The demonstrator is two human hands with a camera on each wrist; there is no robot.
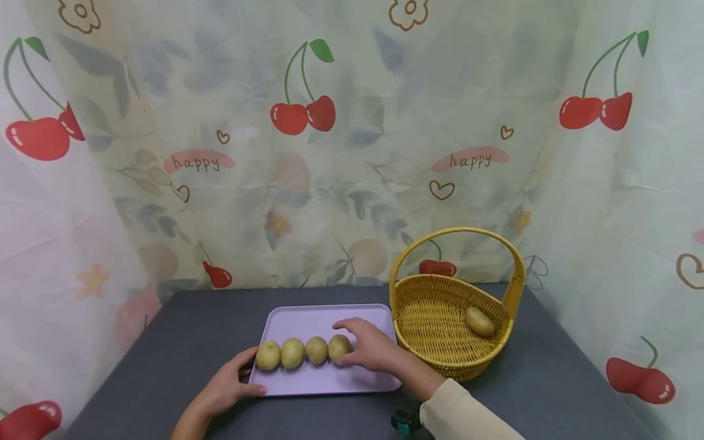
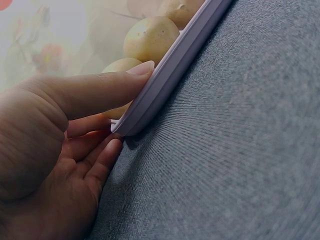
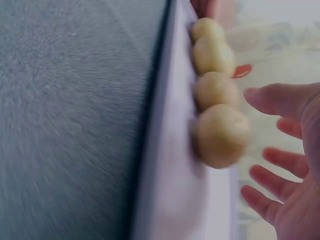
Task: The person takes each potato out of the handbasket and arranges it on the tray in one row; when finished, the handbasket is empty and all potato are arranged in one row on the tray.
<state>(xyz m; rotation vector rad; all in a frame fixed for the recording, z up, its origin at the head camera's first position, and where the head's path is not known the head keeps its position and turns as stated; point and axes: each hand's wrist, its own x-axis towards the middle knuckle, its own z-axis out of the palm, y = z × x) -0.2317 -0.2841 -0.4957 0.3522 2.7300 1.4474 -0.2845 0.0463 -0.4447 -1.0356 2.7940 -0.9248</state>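
Several potatoes (image 1: pixel 293 353) sit in a row across a pale purple tray (image 1: pixel 308 384). At the tray's front left corner my left hand (image 1: pixel 224 384) holds the edge, its thumb along the front rim and its fingers at the left side, as the left wrist view shows. The fingertips are close to the leftmost potato (image 1: pixel 267 355); whether they touch it I cannot tell. Over the right part of the tray is my right hand (image 1: pixel 371 347), fingers spread near the rightmost potato (image 3: pixel 223 136). A gap shows between that hand and the potato in the right wrist view.
A yellow wicker basket (image 1: pixel 459 370) with a tall handle stands right of the tray, close to its edge, with one potato (image 1: pixel 480 321) inside. Under everything lies a dark grey tabletop (image 1: pixel 220 311). A printed curtain (image 1: pixel 352 183) hangs behind and on both sides.
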